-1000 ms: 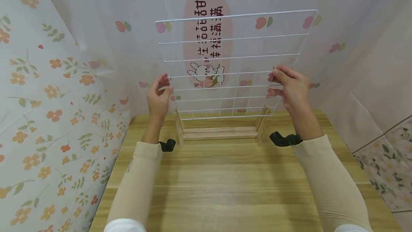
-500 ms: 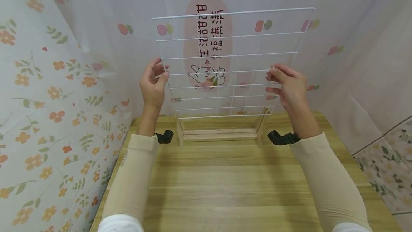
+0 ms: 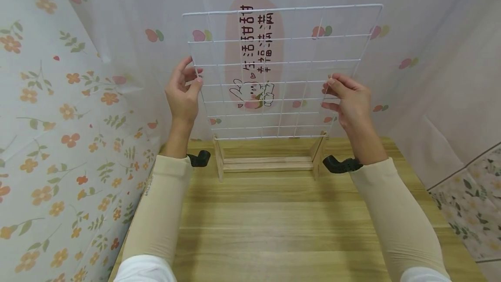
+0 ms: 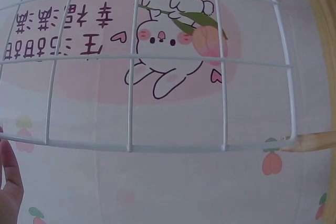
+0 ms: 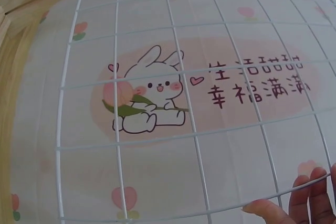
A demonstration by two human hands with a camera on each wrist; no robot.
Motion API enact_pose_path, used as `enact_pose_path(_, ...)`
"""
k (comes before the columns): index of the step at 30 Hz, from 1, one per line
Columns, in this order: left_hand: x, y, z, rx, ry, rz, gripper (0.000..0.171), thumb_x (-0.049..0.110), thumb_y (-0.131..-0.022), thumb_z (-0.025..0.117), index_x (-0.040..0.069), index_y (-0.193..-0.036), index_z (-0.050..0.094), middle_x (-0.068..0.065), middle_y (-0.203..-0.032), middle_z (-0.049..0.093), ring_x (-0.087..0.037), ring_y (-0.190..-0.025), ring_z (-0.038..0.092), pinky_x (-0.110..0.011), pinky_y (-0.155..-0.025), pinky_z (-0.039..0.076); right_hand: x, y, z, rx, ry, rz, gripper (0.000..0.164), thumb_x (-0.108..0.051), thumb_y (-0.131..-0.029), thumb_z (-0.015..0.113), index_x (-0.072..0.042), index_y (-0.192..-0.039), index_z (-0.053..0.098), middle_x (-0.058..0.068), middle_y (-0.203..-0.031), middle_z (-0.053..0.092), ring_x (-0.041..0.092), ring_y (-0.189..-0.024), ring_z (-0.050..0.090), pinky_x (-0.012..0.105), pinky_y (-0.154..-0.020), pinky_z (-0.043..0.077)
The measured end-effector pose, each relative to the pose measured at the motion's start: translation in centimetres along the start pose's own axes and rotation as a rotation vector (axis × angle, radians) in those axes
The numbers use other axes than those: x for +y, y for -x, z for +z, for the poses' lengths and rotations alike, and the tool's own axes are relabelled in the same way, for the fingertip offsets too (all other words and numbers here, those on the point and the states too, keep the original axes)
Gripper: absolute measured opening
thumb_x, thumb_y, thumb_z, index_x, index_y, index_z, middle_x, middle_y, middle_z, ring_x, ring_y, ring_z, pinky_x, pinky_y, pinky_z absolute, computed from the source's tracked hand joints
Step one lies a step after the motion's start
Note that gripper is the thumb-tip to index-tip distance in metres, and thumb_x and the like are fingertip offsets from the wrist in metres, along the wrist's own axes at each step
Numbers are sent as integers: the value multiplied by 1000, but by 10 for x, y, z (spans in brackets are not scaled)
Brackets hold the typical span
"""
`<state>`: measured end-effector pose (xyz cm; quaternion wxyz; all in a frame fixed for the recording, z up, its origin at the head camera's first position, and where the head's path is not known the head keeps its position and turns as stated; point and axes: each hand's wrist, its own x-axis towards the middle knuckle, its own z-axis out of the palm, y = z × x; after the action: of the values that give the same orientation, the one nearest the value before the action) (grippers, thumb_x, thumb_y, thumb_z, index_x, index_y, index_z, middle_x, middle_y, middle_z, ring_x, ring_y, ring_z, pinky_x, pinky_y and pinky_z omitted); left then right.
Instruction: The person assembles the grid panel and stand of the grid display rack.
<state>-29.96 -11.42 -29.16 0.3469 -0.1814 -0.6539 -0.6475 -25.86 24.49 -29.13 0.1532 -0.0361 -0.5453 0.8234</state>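
Largest first: behind everything hangs the backdrop sheet (image 3: 411,34), pale w/ small fruit prints and a pink oval (image 3: 254,47) carrying dark characters and a rabbit drawing. A floral curtain (image 3: 58,121) covers the left side. Below sits the wooden table (image 3: 274,221), grain running left-right.

We hold the white wire grid panel (image 3: 274,73) up in front of the backdrop, approx. upright, top tipped a little away from us. Its long axis runs vertical; top edge is high in the head view, bottom edge sits just above the wooden stand (image 3: 268,162) at the table's back. Whether the bottom wire touches the stand's uprights, we can't tell.

Both arms reach forward, forearms in beige sleeves rising from the near table edge, wrists bent up. Our left hand (image 3: 182,95) is at the panel's left edge, approx. mid-height, palm facing inward, thumb and fingertips pinching the edge wire. Our right hand (image 3: 350,101) is at the right edge, a bit lower, fingers curled, tips pinching the side wire; the right wrist view shows fingertips (image 5: 310,195) on a wire.

Smallest: a black wrist mount under each forearm, left one (image 3: 198,159) and right one (image 3: 338,164), both just above the table, near the stand's ends.
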Motion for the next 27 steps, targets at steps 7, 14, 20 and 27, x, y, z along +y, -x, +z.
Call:
enact_pose_path(7,1,0,2,4,-14,-8,42,-10,-93,49,1,-133,56,-25,-99,67,-17,-81,64,-26,-82,55,1,-2,3,4,5,-5,25,-13,-79,80,-2,-100,72,8,-84,70,20,-75,68,38,-56,58)
enact_pose_path(14,-5,-1,3,11,0,-11,43,-13,-93,46,1,-132,56,-15,-84,62,-19,-76,63,-27,-79,55,5,-5,2,5,-13,-10,26,-12,-77,81,-1,-98,72,8,-82,71,20,-72,68,38,-54,58)
enact_pose_path(20,-5,-1,5,15,-11,-43,44,-13,-93,48,4,-133,56,-9,-83,62,-16,-75,63,-24,-77,54,7,-7,0,2,-11,-17,25,-12,-78,81,-2,-99,72,8,-83,70,19,-74,68,38,-55,58)
enact_pose_path(27,-6,-2,8,21,-27,-56,44,-11,-93,50,3,-134,56,-16,-85,63,-15,-74,63,-23,-75,53,8,-8,-1,1,-19,-38,21,-11,-80,79,-1,-98,73,8,-81,70,19,-72,68,37,-53,58)
